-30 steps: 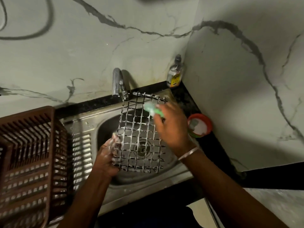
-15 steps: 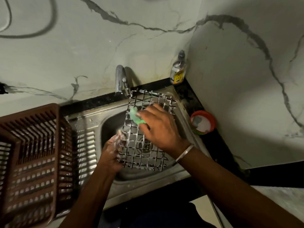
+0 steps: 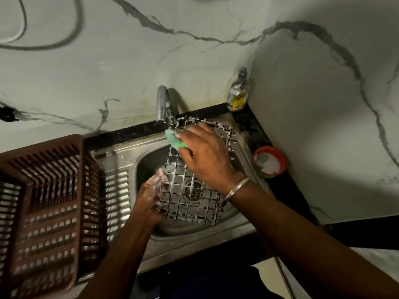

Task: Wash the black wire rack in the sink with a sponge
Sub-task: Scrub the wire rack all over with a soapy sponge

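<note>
The black wire rack (image 3: pixel 192 203) stands tilted over the sink (image 3: pixel 194 236) bowl at frame centre, its far edge just below the tap (image 3: pixel 162 104); it looks stiff and light but soap-slick, so its edge wires are judged the safest hold. The left hand (image 3: pixel 151 197) grips the rack's left edge with curled, lathered fingers, and the right hand (image 3: pixel 205 156) pinches the green sponge (image 3: pixel 173 140) against its upper left corner (the spout crowds this corner). A brown basket (image 3: pixel 43 201) fills the lower left; a bottle (image 3: pixel 238 93) and a soap tub (image 3: pixel 269 160) stand right of the rack.
</note>
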